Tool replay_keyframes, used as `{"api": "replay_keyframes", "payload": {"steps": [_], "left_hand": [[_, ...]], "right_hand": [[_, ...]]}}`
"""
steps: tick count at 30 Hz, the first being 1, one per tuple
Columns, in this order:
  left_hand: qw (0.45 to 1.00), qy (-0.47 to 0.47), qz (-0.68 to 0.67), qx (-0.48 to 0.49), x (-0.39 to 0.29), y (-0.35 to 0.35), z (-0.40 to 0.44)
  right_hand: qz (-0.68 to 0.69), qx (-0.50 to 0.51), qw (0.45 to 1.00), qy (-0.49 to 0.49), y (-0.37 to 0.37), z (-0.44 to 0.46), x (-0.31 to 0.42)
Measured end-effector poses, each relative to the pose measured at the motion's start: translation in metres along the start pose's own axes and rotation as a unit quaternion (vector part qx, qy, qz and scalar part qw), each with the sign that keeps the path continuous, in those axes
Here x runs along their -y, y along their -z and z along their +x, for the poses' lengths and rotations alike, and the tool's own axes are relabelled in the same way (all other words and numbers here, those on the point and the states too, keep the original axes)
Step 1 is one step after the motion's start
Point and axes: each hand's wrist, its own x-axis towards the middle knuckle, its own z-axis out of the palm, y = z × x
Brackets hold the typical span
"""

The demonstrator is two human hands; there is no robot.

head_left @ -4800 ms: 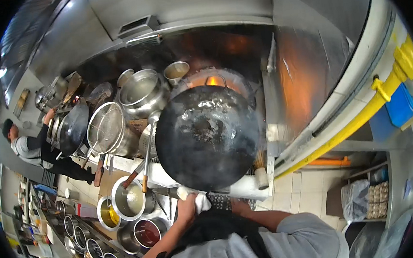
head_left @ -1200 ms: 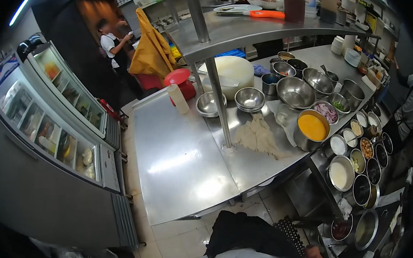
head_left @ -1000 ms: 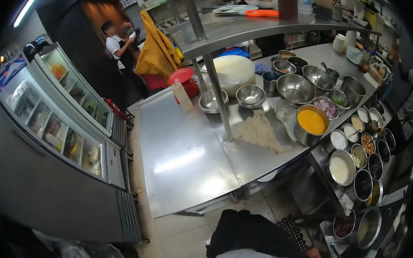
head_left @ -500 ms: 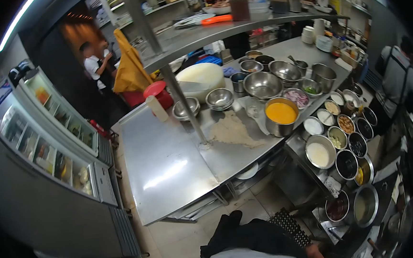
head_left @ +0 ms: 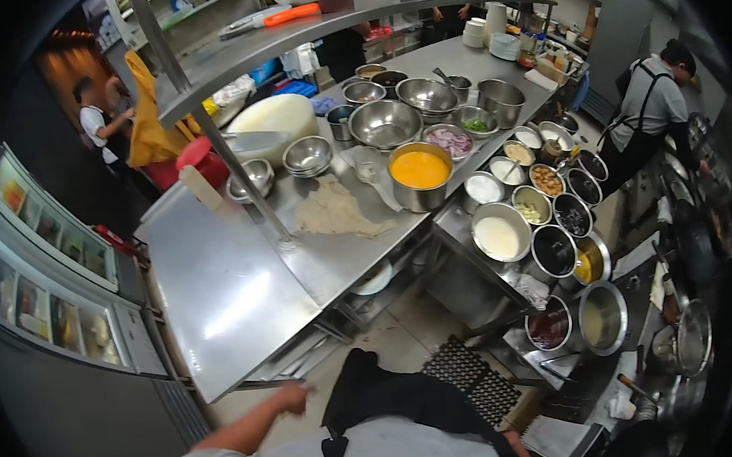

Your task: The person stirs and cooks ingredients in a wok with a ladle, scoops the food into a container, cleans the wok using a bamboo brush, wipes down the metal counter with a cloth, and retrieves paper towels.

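My left hand point(head_left: 293, 399) hangs in front of my body at the lower middle, beyond the near corner of the steel table point(head_left: 218, 298). Its fingers are loosely bent and apart, with nothing seen in them. Only a small part of my right hand point(head_left: 517, 445) shows at the bottom, beside my dark apron point(head_left: 395, 396); its fingers are hidden. On the table are a pot of orange liquid point(head_left: 420, 170), a crumpled beige cloth point(head_left: 339, 209), stacked steel bowls point(head_left: 307, 155) and a bowl of sliced onion point(head_left: 448, 141).
Glass-door fridges point(head_left: 58, 314) stand at the left. Several ingredient pots surround a white-filled pot point(head_left: 499, 234) at the right. A black perforated mat point(head_left: 472, 381) lies on the floor. One co-worker point(head_left: 651, 111) bends at the right; another person point(head_left: 100, 128) stands far left. A shelf point(head_left: 351, 15) crosses overhead.
The view has swung right, so the table and fridges have shifted left and more of the right-hand pots and co-worker show. My left hand has come into view.
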Motion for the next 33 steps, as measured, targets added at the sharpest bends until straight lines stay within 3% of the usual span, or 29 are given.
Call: {"api": "replay_keyframes", "payload": {"steps": [1,2,4,5,7,9,11,15,17,21,24,29,32,33], "left_hand": [[0.999,0.031,-0.023,-0.017,0.006,0.058,0.018],[0.978,-0.011,-0.17,-0.122,0.017,0.11,0.033],[0.883,0.042,-0.302,-0.356,0.019,0.199,0.083],[0.856,0.052,-0.355,-0.372,0.005,0.252,0.081],[0.861,0.051,-0.34,-0.375,0.011,0.333,0.116],[0.762,0.198,-0.384,-0.482,0.03,0.377,0.185],[0.809,0.22,-0.258,-0.481,0.053,0.376,0.24],[0.862,-0.032,-0.081,-0.499,0.043,0.306,0.223],[0.86,-0.11,-0.045,-0.497,0.047,0.239,0.178],[0.862,-0.13,-0.01,-0.49,0.093,0.125,0.068],[0.877,-0.094,-0.083,-0.464,0.144,0.115,0.035],[0.88,-0.004,-0.1,-0.465,0.223,0.175,0.055],[0.854,0.1,-0.116,-0.498,0.284,0.213,0.092],[0.843,0.146,-0.13,-0.5,0.306,0.223,0.089]], "right_hand": [[0.027,-0.003,0.999,-0.02,-0.005,-0.012,0.002],[0.048,-0.008,0.998,-0.041,-0.005,-0.023,0.006],[0.087,-0.02,0.993,-0.081,-0.009,-0.043,0.015],[0.105,-0.026,0.989,-0.1,-0.01,-0.051,0.021],[0.134,-0.042,0.982,-0.129,-0.012,-0.06,0.043],[0.152,-0.054,0.975,-0.154,-0.017,-0.064,0.075],[0.16,-0.061,0.971,-0.164,-0.021,-0.062,0.113],[0.133,-0.042,0.978,-0.156,-0.029,-0.049,0.174],[0.107,-0.025,0.984,-0.139,-0.03,-0.038,0.2],[0.048,-0.013,0.995,-0.089,-0.021,-0.007,0.243],[0.017,-0.04,0.998,-0.041,0.005,0.032,0.284],[0.104,-0.136,0.985,0.03,0.042,0.082,0.384],[0.033,-0.069,0.997,0.016,0.053,0.052,0.474],[0.02,-0.074,0.995,0.064,0.048,0.044,0.49]]}}
